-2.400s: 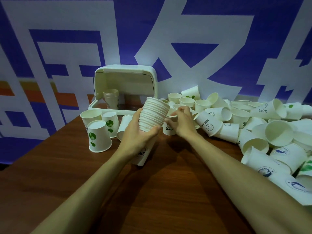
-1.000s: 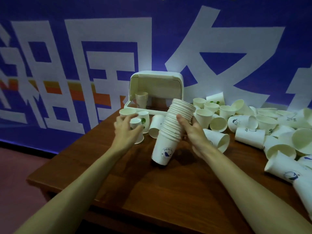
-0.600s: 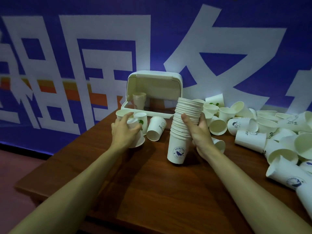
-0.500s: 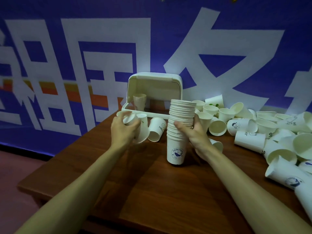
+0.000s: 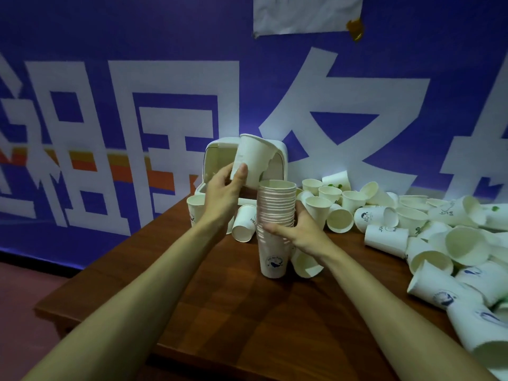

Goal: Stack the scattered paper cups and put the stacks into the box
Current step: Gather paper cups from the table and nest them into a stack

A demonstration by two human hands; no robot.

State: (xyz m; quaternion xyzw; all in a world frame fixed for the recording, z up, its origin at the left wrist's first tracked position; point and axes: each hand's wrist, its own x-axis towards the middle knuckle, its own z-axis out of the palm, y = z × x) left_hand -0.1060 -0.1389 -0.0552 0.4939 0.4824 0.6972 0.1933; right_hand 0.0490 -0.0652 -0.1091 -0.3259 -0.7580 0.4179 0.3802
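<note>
Stacking: a cup [image 5: 252, 160] is being held by the left hand [image 5: 224, 192], tilted, just above the stack [image 5: 275, 224].
Right hand [image 5: 298, 232]: the stack is being gripped at mid-height, standing on the table [image 5: 247, 312].
Box [image 5: 277, 171]: sitting open behind the stack, near the wall.
Risk: the cup is likely being brought in crooked, so its base could catch the top rim and the tall stack be tipped.
Axis: the stack's long axis is being kept upright, mouths up; the cup's mouth is pointing up and right.
Loose cups [image 5: 412, 229]: lying scattered to the right.
</note>
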